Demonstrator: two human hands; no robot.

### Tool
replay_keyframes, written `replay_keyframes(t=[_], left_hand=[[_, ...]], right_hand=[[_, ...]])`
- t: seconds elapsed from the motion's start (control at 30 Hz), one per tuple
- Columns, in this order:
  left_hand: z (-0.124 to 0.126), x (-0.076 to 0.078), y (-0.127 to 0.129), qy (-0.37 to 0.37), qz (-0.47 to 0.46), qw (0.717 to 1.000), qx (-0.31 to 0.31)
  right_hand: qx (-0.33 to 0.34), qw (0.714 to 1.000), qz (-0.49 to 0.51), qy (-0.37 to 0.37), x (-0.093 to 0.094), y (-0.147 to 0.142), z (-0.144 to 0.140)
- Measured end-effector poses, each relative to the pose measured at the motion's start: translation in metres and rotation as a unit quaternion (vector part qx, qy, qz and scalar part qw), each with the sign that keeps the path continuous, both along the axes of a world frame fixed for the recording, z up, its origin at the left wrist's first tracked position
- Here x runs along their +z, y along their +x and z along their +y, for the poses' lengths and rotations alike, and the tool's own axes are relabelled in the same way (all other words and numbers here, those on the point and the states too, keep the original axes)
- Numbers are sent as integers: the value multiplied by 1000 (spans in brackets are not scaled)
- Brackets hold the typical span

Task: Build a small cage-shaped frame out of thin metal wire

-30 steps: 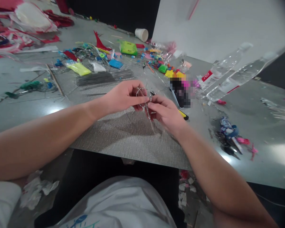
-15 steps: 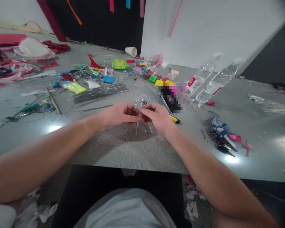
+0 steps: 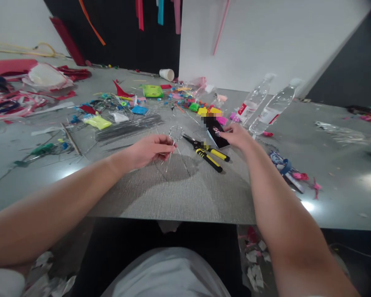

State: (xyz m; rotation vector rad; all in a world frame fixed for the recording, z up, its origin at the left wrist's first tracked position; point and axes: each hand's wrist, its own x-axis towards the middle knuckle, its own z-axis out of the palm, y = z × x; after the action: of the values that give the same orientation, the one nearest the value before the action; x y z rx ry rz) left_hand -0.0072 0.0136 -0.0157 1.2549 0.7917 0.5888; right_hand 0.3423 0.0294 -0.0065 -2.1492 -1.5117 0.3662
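Note:
My left hand (image 3: pixel 156 149) is closed, thumb and fingers pinching a small wire frame (image 3: pixel 176 133). The frame has a round ring at its top, and several thin wire legs spread downward over the table. My right hand (image 3: pixel 239 136) reaches to a phone (image 3: pixel 217 133), its fingers stretched out over the screen's right edge and holding nothing. Part of the phone is blurred out by pixels. Between my hands lie pliers (image 3: pixel 204 153) with yellow and black handles, their tips close to the ring.
A bundle of straight wires (image 3: pixel 130 126) lies left of the frame. Behind are colourful clay packets (image 3: pixel 152 91) and scraps. Two plastic bottles (image 3: pixel 273 109) stand beyond the phone. A patterned pouch (image 3: pixel 278 159) with small tools lies at right; a paper cup (image 3: pixel 167 74) rests on its side.
My right hand has let go of the wire frame and moved right to the phone. The pliers are now uncovered. My left hand keeps the frame, and the view has shifted slightly.

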Motion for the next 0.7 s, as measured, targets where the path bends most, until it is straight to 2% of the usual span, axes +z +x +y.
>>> replay_keyframes(t=[0.2,0.3,0.5,0.7], left_hand=[[1,0,-4,6,-21,1000,7],[2,0,-5,10,-26,1000,1],[1,1,-6,20,-13,1000,5],[4,1,-8,37,-18,999,8]], right_hand=[[-11,999,47,-22,-13,14,4],[-8,998,54,-17,-15,16,5],[0,985,174,-23,-16,20,5],[4,975,221,-33,-15,20,4]])
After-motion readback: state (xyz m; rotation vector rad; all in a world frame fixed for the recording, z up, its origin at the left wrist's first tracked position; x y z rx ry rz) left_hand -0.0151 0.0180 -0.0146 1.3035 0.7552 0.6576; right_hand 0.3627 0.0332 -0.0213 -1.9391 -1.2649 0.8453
